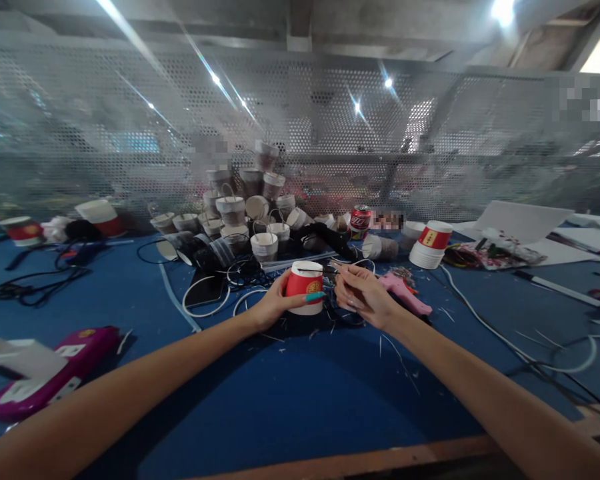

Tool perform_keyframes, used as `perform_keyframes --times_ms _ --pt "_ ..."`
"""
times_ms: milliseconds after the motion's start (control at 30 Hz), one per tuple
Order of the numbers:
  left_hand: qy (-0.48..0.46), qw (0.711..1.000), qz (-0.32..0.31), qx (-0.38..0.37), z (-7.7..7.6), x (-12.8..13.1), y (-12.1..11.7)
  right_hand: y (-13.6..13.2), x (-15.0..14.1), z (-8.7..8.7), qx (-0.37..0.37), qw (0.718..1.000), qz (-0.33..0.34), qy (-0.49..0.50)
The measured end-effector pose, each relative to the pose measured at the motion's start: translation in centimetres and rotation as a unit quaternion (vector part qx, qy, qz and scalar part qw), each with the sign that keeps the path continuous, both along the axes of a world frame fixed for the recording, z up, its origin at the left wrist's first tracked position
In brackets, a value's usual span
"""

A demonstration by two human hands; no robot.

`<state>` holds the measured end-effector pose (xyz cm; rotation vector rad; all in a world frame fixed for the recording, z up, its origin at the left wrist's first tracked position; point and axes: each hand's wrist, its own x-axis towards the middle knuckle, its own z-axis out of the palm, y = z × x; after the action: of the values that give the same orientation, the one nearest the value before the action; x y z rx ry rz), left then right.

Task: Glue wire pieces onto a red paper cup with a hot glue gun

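My left hand is wrapped round a red and white paper cup that stands on the blue table. Just right of the cup, my right hand is closed in a pinch on a thin dark wire-like piece that reaches to the cup's rim; I cannot make out what it is. Beside my right hand lies a pink glue gun. Behind the cup rises a heap of paper cups with wire handles.
A red drink can and a stack of red and white cups stand at the back right. Black and white cables trail over the table. A purple tool lies at the near left. A perforated metal screen closes the back.
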<state>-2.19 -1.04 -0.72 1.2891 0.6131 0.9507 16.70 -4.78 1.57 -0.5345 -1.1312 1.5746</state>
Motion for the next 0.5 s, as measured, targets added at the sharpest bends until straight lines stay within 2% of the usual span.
perform_keyframes --times_ms 267,500 --pt "-0.004 1.000 0.009 -0.013 0.15 0.08 -0.09 0.11 0.15 -0.13 -0.006 1.000 0.004 -0.012" --pt "-0.021 1.000 -0.008 -0.016 0.29 0.13 -0.31 0.32 0.13 -0.29 -0.007 1.000 -0.016 -0.013"
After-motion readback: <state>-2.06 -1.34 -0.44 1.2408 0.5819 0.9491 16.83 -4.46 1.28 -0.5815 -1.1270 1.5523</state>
